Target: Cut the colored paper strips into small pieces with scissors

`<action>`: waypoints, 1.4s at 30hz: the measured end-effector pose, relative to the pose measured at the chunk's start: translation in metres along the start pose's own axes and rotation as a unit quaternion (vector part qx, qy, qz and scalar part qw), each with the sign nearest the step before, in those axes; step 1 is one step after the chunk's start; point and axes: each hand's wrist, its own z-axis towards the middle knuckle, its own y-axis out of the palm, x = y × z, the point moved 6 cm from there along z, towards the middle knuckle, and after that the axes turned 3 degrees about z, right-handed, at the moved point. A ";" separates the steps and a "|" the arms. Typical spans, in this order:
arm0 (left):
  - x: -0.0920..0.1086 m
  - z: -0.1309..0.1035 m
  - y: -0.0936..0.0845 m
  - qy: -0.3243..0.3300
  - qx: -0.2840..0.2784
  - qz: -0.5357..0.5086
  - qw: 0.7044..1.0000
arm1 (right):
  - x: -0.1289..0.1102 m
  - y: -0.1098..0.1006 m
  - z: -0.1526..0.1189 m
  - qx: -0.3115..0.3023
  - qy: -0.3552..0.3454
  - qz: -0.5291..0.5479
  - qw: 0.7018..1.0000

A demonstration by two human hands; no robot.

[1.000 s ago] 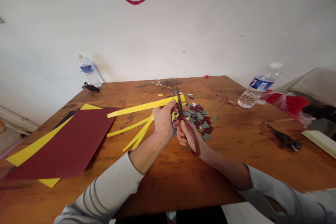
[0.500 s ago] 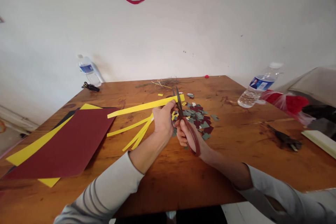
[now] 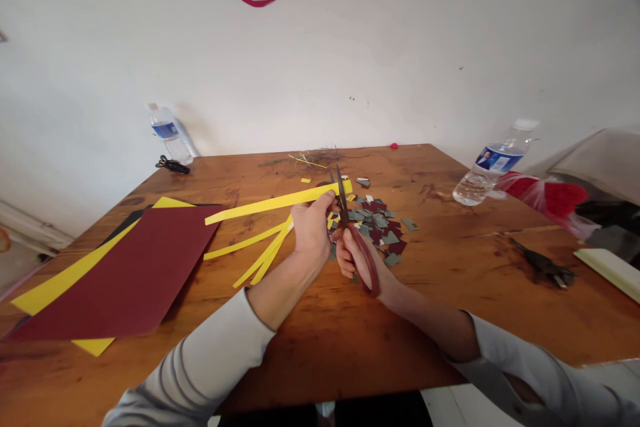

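My left hand (image 3: pixel 313 223) pinches a long yellow paper strip (image 3: pixel 270 202) near its right end. Across that end lie the parted blades of the scissors (image 3: pixel 363 257), whose reddish-brown handles are gripped by my right hand (image 3: pixel 353 255). A short bit of the strip sticks out past the blades on the right. Below my left hand, several more yellow strips (image 3: pixel 250 242) fan out to the left; whether the hand touches them I cannot tell. Under and right of the scissors is a pile of small cut paper pieces (image 3: pixel 381 221), grey-green, maroon and a few yellow.
Maroon sheets (image 3: pixel 130 267) overlap yellow sheets (image 3: pixel 70 275) on the left of the wooden table (image 3: pixel 300 353). Water bottles stand at the back left (image 3: pixel 170 137) and right (image 3: pixel 493 163). A dark tool-like object (image 3: pixel 543 265) lies at right; thin wires or twigs (image 3: pixel 310 159) lie at the back.
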 end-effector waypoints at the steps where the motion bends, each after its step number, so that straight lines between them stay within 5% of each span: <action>1: -0.001 0.000 0.000 -0.008 -0.002 0.006 1.000 | -0.002 0.001 -0.002 0.011 -0.022 -0.007 1.000; 7: -0.003 -0.001 0.000 -0.022 -0.006 0.010 1.000 | -0.001 0.003 -0.001 0.019 -0.020 -0.025 0.999; 15: 0.001 0.001 0.002 0.004 -0.002 -0.013 1.000 | 0.008 -0.002 0.009 -0.040 0.097 0.017 0.994; 21: 0.000 0.001 0.001 0.003 -0.002 -0.014 1.000 | 0.005 0.001 0.007 -0.045 0.076 0.013 0.996; 29: -0.003 -0.001 -0.001 -0.028 0.000 0.010 1.000 | -0.005 0.005 -0.003 0.011 -0.043 -0.043 0.998; 42: 0.001 0.001 0.002 0.007 0.002 -0.021 1.000 | 0.001 -0.002 0.005 -0.033 0.071 0.005 0.997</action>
